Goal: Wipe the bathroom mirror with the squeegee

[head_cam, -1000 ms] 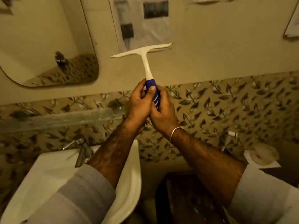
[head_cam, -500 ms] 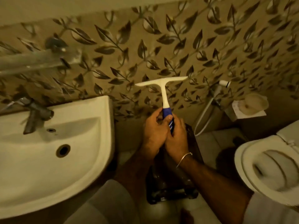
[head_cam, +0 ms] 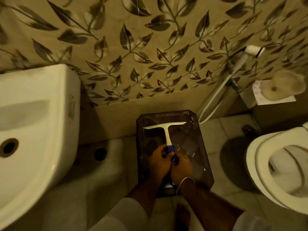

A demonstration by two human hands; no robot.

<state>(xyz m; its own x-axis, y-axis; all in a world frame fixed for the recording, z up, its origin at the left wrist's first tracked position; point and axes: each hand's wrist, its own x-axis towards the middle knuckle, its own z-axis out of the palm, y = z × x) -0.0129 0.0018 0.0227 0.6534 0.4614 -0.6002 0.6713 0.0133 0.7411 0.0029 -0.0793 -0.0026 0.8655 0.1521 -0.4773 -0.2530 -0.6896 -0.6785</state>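
The squeegee has a white T-shaped head and a blue grip. It is held low, over a dark rectangular container on the floor, with its blade pointing away from me. My left hand and my right hand both grip the blue handle, side by side. The mirror is out of view.
A white washbasin fills the left side. A toilet with its seat down stands at the right. A spray hose hangs on the leaf-patterned tiled wall, beside a small ledge holding a round dish.
My view has tilted from the mirror and wall down to the floor. Both hands have lowered the squeegee from wall height to just above the dark container.
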